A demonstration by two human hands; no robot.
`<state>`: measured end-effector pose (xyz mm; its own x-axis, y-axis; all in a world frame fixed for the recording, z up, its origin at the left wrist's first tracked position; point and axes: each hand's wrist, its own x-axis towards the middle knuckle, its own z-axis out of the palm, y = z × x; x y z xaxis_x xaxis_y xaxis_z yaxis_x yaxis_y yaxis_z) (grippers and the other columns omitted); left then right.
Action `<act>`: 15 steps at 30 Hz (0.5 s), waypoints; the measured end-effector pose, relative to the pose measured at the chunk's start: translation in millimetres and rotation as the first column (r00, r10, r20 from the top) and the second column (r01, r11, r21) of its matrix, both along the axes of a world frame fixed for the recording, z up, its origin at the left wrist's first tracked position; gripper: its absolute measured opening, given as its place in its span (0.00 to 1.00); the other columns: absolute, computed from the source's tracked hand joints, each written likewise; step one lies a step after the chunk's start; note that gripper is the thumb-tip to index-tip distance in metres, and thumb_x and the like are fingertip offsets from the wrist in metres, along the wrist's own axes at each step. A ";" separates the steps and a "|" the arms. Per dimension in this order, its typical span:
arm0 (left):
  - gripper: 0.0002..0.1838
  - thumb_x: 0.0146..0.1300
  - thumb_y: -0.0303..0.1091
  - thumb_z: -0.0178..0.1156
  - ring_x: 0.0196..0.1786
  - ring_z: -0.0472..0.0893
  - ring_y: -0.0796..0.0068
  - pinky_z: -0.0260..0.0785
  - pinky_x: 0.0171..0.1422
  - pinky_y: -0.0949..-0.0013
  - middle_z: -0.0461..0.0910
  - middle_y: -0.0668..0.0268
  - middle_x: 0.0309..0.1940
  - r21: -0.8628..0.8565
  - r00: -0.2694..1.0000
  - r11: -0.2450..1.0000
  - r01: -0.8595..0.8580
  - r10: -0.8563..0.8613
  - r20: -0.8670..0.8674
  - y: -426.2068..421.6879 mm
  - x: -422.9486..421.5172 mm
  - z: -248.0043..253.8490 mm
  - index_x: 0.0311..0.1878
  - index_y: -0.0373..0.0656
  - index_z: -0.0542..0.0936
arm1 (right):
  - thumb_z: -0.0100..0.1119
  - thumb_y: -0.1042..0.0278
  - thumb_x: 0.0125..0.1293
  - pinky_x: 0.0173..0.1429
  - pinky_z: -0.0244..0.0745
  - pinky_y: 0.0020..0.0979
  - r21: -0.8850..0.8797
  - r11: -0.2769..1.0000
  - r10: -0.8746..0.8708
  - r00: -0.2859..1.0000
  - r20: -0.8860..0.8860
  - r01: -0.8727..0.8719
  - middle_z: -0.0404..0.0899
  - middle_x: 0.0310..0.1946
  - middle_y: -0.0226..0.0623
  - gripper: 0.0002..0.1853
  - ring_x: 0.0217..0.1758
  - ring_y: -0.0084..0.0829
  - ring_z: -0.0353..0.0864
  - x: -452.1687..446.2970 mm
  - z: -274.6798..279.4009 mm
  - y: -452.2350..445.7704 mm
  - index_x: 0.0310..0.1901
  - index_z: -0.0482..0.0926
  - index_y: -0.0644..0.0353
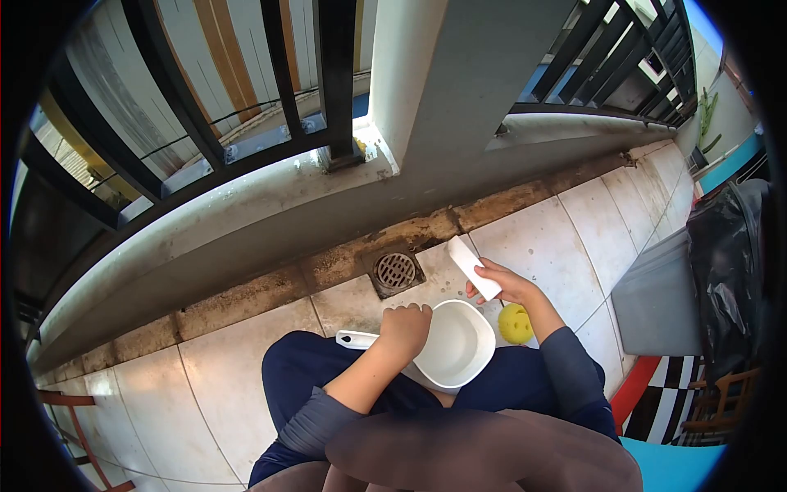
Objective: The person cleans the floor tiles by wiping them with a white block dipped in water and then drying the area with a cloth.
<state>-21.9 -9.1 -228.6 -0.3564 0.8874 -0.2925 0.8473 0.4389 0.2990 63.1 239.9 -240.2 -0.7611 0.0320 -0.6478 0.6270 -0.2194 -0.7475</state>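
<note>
smooth plastic dipper, smooth matt block, glossy floor tiles, metal-looking drain grate, crinkled plastic bag

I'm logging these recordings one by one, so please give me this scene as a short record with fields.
Left grip: closed on the handle of a white dipper
Right grip: holding a white block by its nearer end
Dipper position: open side up, in front of the person; whether it touches the floor cannot be told
Near right grip: yellow round object with dark holes
Ahead: round drain grate in the tiled floor, before a low wall
Far right: grey bin, black plastic
</note>
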 end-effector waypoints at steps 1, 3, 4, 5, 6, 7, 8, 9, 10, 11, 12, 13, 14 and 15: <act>0.19 0.58 0.36 0.56 0.38 0.81 0.61 0.73 0.38 0.61 0.78 0.59 0.36 0.014 1.000 1.000 -0.002 0.002 -0.005 -1.0 0.4 -2.4 0.53 0.43 0.71 | 0.47 0.53 0.68 0.43 0.77 0.32 -0.056 0.998 -0.026 0.999 -0.031 0.024 0.78 0.40 0.41 0.25 0.43 0.30 0.78 4.5 -0.3 2.3 0.61 0.58 0.57; 0.19 0.58 0.36 0.56 0.38 0.81 0.61 0.73 0.38 0.60 0.78 0.58 0.36 0.024 1.000 1.000 -0.001 0.001 -0.007 -1.9 -0.7 -3.7 0.53 0.43 0.71 | 0.47 0.54 0.68 0.45 0.76 0.33 -0.147 0.988 -0.055 0.996 -0.074 0.044 0.77 0.42 0.43 0.26 0.44 0.31 0.77 10.6 -3.0 7.4 0.61 0.60 0.60; 0.19 0.58 0.36 0.56 0.38 0.81 0.61 0.73 0.38 0.60 0.78 0.58 0.36 0.021 1.000 1.000 0.000 0.000 -0.001 -2.4 -1.1 -3.3 0.53 0.43 0.71 | 0.48 0.54 0.67 0.46 0.76 0.34 -0.176 0.982 -0.082 0.994 -0.066 0.069 0.76 0.42 0.44 0.26 0.44 0.32 0.77 12.3 -2.0 7.8 0.61 0.60 0.61; 0.19 0.58 0.36 0.56 0.38 0.81 0.60 0.73 0.38 0.60 0.78 0.58 0.36 0.017 1.000 1.000 0.001 -0.001 0.006 -3.2 -0.7 -3.2 0.53 0.43 0.71 | 0.48 0.54 0.67 0.46 0.75 0.34 -0.205 0.974 -0.108 0.993 -0.055 0.094 0.76 0.42 0.44 0.26 0.44 0.33 0.77 14.4 -1.1 7.9 0.61 0.61 0.63; 0.18 0.58 0.36 0.56 0.38 0.81 0.60 0.73 0.38 0.60 0.78 0.58 0.36 0.023 1.000 1.000 -0.001 0.001 0.005 -4.1 0.2 -3.8 0.52 0.43 0.71 | 0.48 0.54 0.67 0.46 0.75 0.34 -0.234 0.968 -0.105 0.993 -0.053 0.090 0.76 0.42 0.45 0.26 0.43 0.33 0.77 16.8 -2.9 10.1 0.60 0.62 0.64; 0.17 0.59 0.36 0.56 0.38 0.81 0.60 0.73 0.38 0.60 0.78 0.58 0.36 0.031 1.000 1.000 -0.003 0.003 0.001 -4.1 -0.3 -4.4 0.51 0.43 0.72 | 0.48 0.54 0.66 0.45 0.75 0.34 -0.262 0.961 -0.102 0.993 -0.055 0.084 0.76 0.42 0.45 0.26 0.43 0.34 0.78 17.0 -5.2 14.2 0.59 0.63 0.66; 0.16 0.59 0.36 0.56 0.37 0.81 0.60 0.73 0.37 0.60 0.78 0.58 0.36 0.040 1.000 0.999 -0.004 0.004 -0.004 -4.0 -0.7 -4.8 0.50 0.43 0.72 | 0.49 0.54 0.66 0.45 0.75 0.33 -0.288 0.954 -0.099 0.993 -0.058 0.079 0.76 0.41 0.46 0.26 0.42 0.34 0.78 16.9 -7.5 17.3 0.58 0.64 0.67; 0.16 0.59 0.36 0.56 0.37 0.81 0.60 0.72 0.37 0.59 0.78 0.58 0.36 0.039 1.000 0.999 -0.007 0.007 -0.003 -3.9 -0.9 -5.0 0.49 0.43 0.72 | 0.49 0.54 0.66 0.45 0.76 0.33 -0.287 0.955 -0.097 0.994 -0.058 0.077 0.77 0.41 0.46 0.26 0.41 0.33 0.78 16.6 -7.4 17.9 0.57 0.65 0.67; 0.16 0.59 0.36 0.55 0.37 0.81 0.60 0.72 0.37 0.59 0.78 0.58 0.36 0.039 1.000 0.999 -0.009 0.009 -0.002 -4.2 -0.3 -5.6 0.49 0.43 0.72 | 0.49 0.54 0.66 0.44 0.76 0.32 -0.286 0.955 -0.096 0.994 -0.059 0.075 0.77 0.41 0.46 0.26 0.40 0.33 0.78 17.7 -7.1 18.2 0.57 0.65 0.68; 0.15 0.59 0.36 0.55 0.37 0.81 0.60 0.72 0.37 0.59 0.78 0.58 0.36 0.041 1.000 0.999 -0.011 0.011 -0.001 -4.0 0.0 -5.7 0.49 0.43 0.71 | 0.49 0.54 0.66 0.44 0.76 0.31 -0.284 0.956 -0.096 0.994 -0.060 0.075 0.77 0.40 0.46 0.26 0.40 0.32 0.78 19.2 -6.5 19.0 0.57 0.65 0.68; 0.15 0.59 0.36 0.55 0.37 0.81 0.60 0.72 0.37 0.59 0.78 0.58 0.36 0.036 1.000 0.999 -0.006 0.006 0.002 -3.8 -0.3 -5.0 0.49 0.43 0.71 | 0.49 0.54 0.66 0.44 0.76 0.31 -0.291 0.954 -0.095 0.993 -0.072 0.070 0.77 0.40 0.47 0.26 0.38 0.33 0.79 19.9 -5.3 18.0 0.57 0.65 0.68; 0.16 0.59 0.36 0.55 0.37 0.81 0.60 0.72 0.37 0.59 0.78 0.58 0.36 0.031 1.000 1.000 -0.003 0.003 0.006 -4.0 -0.7 -4.3 0.49 0.43 0.71 | 0.49 0.54 0.66 0.44 0.76 0.31 -0.292 0.954 -0.096 0.992 -0.079 0.069 0.77 0.40 0.47 0.26 0.38 0.33 0.80 20.2 -4.2 17.2 0.57 0.65 0.68; 0.16 0.59 0.36 0.55 0.37 0.81 0.60 0.72 0.37 0.59 0.78 0.58 0.36 0.025 1.000 1.000 0.000 0.000 0.011 -3.8 -0.7 -4.1 0.49 0.43 0.71 | 0.49 0.54 0.66 0.44 0.76 0.31 -0.293 0.954 -0.095 0.992 -0.085 0.066 0.78 0.40 0.47 0.26 0.38 0.33 0.80 20.3 -3.8 16.2 0.57 0.65 0.68; 0.16 0.59 0.36 0.55 0.37 0.81 0.60 0.72 0.37 0.58 0.78 0.57 0.36 0.020 1.000 1.000 0.003 -0.003 0.011 -3.5 -0.2 -4.4 0.49 0.43 0.70 | 0.49 0.54 0.66 0.44 0.77 0.31 -0.297 0.953 -0.093 0.992 -0.090 0.062 0.78 0.41 0.48 0.26 0.38 0.33 0.80 21.1 -3.7 15.2 0.57 0.65 0.68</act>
